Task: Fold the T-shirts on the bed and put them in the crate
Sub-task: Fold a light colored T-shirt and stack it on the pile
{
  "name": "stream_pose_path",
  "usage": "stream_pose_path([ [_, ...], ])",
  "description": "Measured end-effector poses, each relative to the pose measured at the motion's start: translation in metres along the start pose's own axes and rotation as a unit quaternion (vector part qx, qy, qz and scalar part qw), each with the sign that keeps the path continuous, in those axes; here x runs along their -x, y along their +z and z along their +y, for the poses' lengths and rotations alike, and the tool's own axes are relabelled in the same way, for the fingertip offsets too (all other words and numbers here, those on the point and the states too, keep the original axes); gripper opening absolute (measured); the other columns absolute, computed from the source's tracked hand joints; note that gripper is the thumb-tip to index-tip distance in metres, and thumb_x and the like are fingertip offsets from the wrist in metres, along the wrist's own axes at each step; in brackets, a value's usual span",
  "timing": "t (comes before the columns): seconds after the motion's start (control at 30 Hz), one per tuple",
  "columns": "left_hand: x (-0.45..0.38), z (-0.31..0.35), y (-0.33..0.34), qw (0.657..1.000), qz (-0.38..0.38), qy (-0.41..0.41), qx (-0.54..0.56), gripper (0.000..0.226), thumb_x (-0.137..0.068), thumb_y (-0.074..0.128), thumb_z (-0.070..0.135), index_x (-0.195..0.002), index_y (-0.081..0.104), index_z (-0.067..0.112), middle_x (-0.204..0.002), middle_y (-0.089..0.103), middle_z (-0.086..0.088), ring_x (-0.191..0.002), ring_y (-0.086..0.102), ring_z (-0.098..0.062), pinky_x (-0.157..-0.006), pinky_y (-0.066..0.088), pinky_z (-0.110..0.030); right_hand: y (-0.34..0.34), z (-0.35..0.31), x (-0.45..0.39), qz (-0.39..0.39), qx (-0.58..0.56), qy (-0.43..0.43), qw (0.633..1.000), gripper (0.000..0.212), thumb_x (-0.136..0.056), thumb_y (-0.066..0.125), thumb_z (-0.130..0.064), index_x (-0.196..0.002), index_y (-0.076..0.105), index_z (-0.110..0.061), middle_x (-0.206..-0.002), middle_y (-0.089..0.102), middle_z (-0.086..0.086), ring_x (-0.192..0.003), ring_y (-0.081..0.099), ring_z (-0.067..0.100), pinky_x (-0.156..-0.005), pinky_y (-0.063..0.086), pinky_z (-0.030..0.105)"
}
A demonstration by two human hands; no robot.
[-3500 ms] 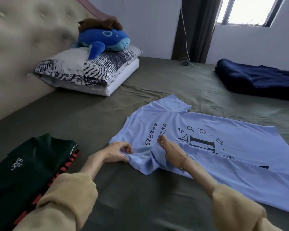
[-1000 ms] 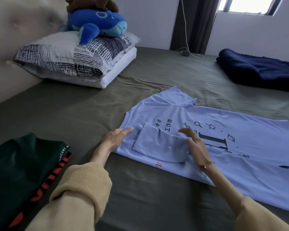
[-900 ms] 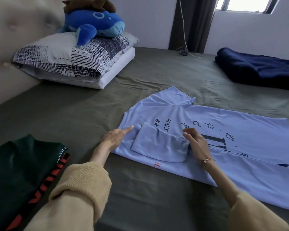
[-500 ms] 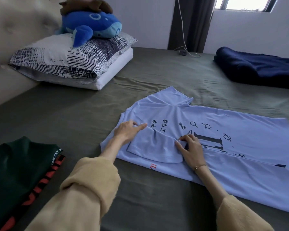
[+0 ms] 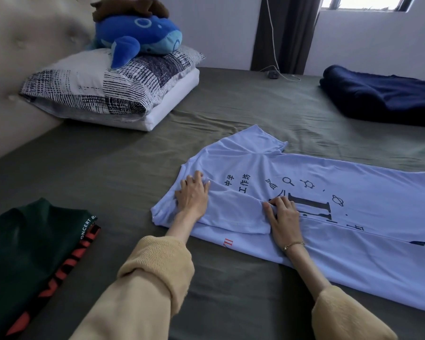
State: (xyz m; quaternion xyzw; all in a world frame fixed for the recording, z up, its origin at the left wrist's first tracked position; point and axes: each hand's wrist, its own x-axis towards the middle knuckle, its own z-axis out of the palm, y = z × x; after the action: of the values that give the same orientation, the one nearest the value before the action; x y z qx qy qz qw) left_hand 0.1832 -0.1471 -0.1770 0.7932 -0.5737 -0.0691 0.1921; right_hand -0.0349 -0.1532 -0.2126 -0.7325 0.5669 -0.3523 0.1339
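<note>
In the head view, a light blue T-shirt point(image 5: 317, 200) is laid flat, print side up, on the olive-sheeted bed point(image 5: 123, 168), spread wide so that its edges can be brought in evenly. Its near sleeve point(image 5: 233, 212) has been turned inward over the chest and its near long edge doubled over as well, which narrows the garment for later folds.

The left hand point(image 5: 193, 198) is laid on the shoulder end of that sleeve, fingers bent slightly with the tips dug into the cloth; its grip is apart, pressing rather than clasping, probably to keep the fold from springing back. The right hand point(image 5: 284, 217) is set at the sleeve's other end; its fingers are curled at the hem, but whether cloth is pinched there cannot be told.

A dark green shirt point(image 5: 32, 253) with red lettering is kept at the near left, well apart, apparently already folded. No crate is seen. Pillows point(image 5: 113, 87), a blue plush whale point(image 5: 138, 38) and a navy blanket point(image 5: 383, 96) are kept at the far edges.
</note>
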Motion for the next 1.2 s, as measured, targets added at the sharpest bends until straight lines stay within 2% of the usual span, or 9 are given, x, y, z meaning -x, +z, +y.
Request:
stream_pose_path([
  [0.1,0.009,-0.002,0.007,0.994,0.104,0.017,-0.02,0.035,-0.102,0.035,0.028,-0.134,0.041,0.015,-0.133,0.043,-0.01,-0.124,0.039,-0.028,-0.101,0.031,-0.046,-0.001,-0.002,-0.002,-0.015,0.002,0.014,1.0,0.022,-0.094,0.054,-0.025,-0.088,0.058,-0.004,-0.094,0.056,0.012,-0.089,0.048,0.029,-0.082,0.035,0.039],
  [0.23,0.035,-0.002,0.012,0.965,0.151,0.216,-0.023,0.03,-0.09,0.048,0.011,-0.117,0.059,0.016,-0.119,0.056,-0.007,-0.11,0.054,-0.028,-0.095,0.042,-0.045,-0.018,-0.01,-0.01,-0.075,-0.072,0.049,0.993,0.021,-0.093,0.056,-0.023,-0.096,0.058,-0.002,-0.096,0.058,0.011,-0.097,0.052,0.03,-0.087,0.038,0.037],
  [0.33,0.054,0.008,0.002,0.963,0.042,0.267,-0.017,0.045,-0.095,0.026,0.034,-0.132,0.05,0.022,-0.142,0.044,0.0,-0.132,0.039,-0.019,-0.111,0.028,-0.044,-0.04,-0.006,-0.008,-0.127,-0.031,0.002,0.991,0.023,-0.094,0.054,-0.018,-0.111,0.057,-0.004,-0.113,0.059,0.012,-0.108,0.052,0.027,-0.094,0.04,0.037],
  [0.43,0.066,0.009,-0.006,0.963,-0.111,0.245,-0.03,0.052,-0.101,0.03,0.041,-0.15,0.022,0.028,-0.158,0.009,0.011,-0.146,0.003,-0.005,-0.118,0.001,-0.04,-0.064,0.011,0.01,-0.177,0.061,-0.033,0.982,0.034,-0.098,0.042,-0.025,-0.126,0.052,-0.01,-0.136,0.05,0.007,-0.122,0.048,0.025,-0.102,0.034,0.035],
  [0.57,0.081,0.012,-0.015,0.947,-0.202,0.236,-0.086,0.07,-0.097,0.038,0.043,-0.151,-0.003,0.029,-0.158,-0.012,0.011,-0.143,-0.015,-0.003,-0.117,-0.011,-0.042,-0.101,0.046,0.041,-0.223,0.129,-0.039,0.965,0.08,-0.074,0.005,-0.049,-0.141,0.037,-0.02,-0.153,0.024,-0.005,-0.139,0.03,0.014,-0.114,0.018,0.038],
  [0.73,0.091,0.027,-0.019,0.932,-0.248,0.227,-0.137,0.088,-0.079,0.03,0.059,-0.151,-0.01,0.027,-0.157,-0.018,0.01,-0.144,-0.017,-0.006,-0.115,-0.012,-0.046,-0.153,0.094,0.076,-0.217,0.156,-0.024,0.963,0.046,-0.095,0.03,-0.016,-0.14,0.037,-0.023,-0.153,0.016,-0.009,-0.143,0.022,0.013,-0.115,0.014,0.041],
  [0.93,0.092,0.037,-0.018,0.919,-0.276,0.218,-0.18,0.091,-0.084,0.048,0.015,-0.15,-0.015,0.019,-0.157,-0.021,0.005,-0.145,-0.017,-0.011,-0.116,-0.006,-0.046,-0.215,0.104,0.098,-0.327,0.163,0.053,0.929,0.094,-0.059,0.037,-0.02,-0.148,0.009,-0.03,-0.147,-0.007,-0.022,-0.144,-0.001,0.004,-0.115,0.002,0.046],
  [1.07,0.09,0.04,-0.02,0.91,-0.282,0.217,-0.214,0.092,-0.085,0.045,0.0,-0.149,-0.017,0.02,-0.156,-0.023,0.004,-0.145,-0.016,-0.014,-0.116,0.001,-0.048,-0.228,0.116,0.101,-0.363,0.246,0.077,0.896,0.099,-0.072,0.041,0.01,-0.146,-0.015,-0.024,-0.151,-0.023,-0.012,-0.144,-0.016,0.011,-0.112,0.001,0.056],
  [1.2,0.095,0.043,-0.014,0.915,-0.236,0.211,-0.251,0.091,-0.089,0.045,-0.008,-0.148,-0.019,0.018,-0.156,-0.023,0.003,-0.146,-0.013,-0.016,-0.115,0.009,-0.049,-0.222,0.11,0.099,-0.358,0.313,0.081,0.876,0.1,-0.077,0.04,0.017,-0.146,-0.02,-0.024,-0.151,-0.028,-0.009,-0.143,-0.019,0.015,-0.11,0.003,0.061],
])
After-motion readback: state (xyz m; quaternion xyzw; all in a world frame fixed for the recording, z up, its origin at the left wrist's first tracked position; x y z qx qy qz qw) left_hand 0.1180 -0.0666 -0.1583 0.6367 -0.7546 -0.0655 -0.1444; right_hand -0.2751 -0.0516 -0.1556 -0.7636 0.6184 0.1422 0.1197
